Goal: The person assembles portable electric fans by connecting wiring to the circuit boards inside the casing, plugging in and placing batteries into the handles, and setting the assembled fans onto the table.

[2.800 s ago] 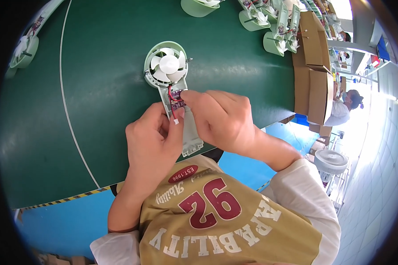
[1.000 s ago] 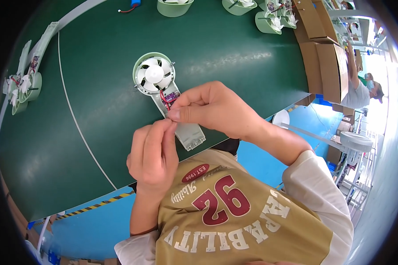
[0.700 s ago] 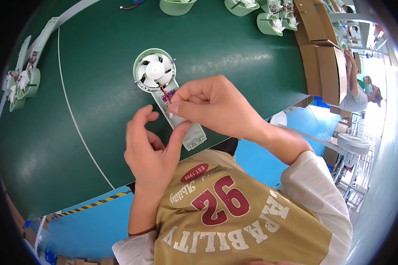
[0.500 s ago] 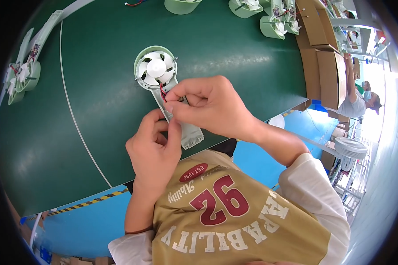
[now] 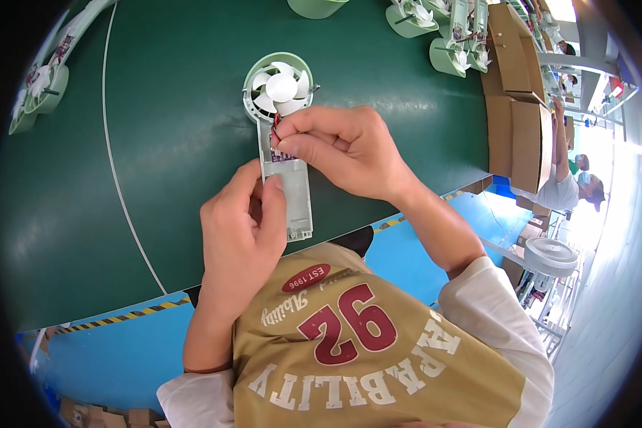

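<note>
A handheld fan half-shell (image 5: 293, 196) lies on the green table, its pale green ring and white fan blades (image 5: 281, 87) toward the far side. My left hand (image 5: 241, 221) grips the handle's left edge between thumb and fingers. Above the upper part of the handle, my right hand (image 5: 346, 146) pinches thin red and black wires (image 5: 276, 128) that come from below the blades. Just under its fingertips, a small purple circuit board (image 5: 282, 155) sits inside the handle, partly covered by the right hand.
More fan assemblies stand at the far right (image 5: 449, 57) and far left (image 5: 48, 89), with a green ring housing (image 5: 317, 6) at the far edge. Cardboard boxes (image 5: 510, 132) line the table's right end. Beyond them, a co-worker (image 5: 563, 182) is seated. A white line (image 5: 110, 143) crosses the table.
The fan shell now lies straighter and sits further right and up in the picture. More of the circuit board and handle interior shows. Both hands keep their grips.
</note>
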Demonstrator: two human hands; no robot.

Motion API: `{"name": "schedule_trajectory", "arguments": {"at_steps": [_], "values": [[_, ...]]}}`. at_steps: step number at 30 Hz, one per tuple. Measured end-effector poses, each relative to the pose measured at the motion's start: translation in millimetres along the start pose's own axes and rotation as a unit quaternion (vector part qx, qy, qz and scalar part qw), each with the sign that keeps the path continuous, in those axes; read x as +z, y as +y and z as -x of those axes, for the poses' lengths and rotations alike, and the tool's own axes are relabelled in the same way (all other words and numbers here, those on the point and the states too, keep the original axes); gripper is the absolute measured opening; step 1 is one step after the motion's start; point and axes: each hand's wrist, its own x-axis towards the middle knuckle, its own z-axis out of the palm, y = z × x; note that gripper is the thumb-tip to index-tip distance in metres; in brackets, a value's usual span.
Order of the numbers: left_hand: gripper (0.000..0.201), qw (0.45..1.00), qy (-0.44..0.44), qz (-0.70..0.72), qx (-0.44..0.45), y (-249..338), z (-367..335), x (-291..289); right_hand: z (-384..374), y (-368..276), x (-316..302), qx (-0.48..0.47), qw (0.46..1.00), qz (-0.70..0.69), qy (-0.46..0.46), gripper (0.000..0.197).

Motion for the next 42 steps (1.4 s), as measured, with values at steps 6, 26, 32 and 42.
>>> {"name": "schedule_trajectory", "arguments": {"at_steps": [6, 26, 32, 42], "values": [[0.012, 0.999, 0.004, -0.029, 0.021, 3, -1, -2, 0, 3, -3, 0.025, 1.0, 0.004, -0.002, 0.017], [0.011, 0.999, 0.004, -0.038, 0.009, 4, 0, 0, -3, 0, -4, -0.114, 0.984, 0.139, 0.002, 0.012], [0.013, 0.999, 0.002, -0.032, 0.001, 2, 0, 0, -5, 5, -2, -0.263, 0.926, 0.268, 0.044, 0.012], [0.012, 1.0, 0.007, -0.009, 0.019, -5, 1, 2, 3, 4, 2, -0.291, 0.895, 0.336, 0.043, 0.016]]}}
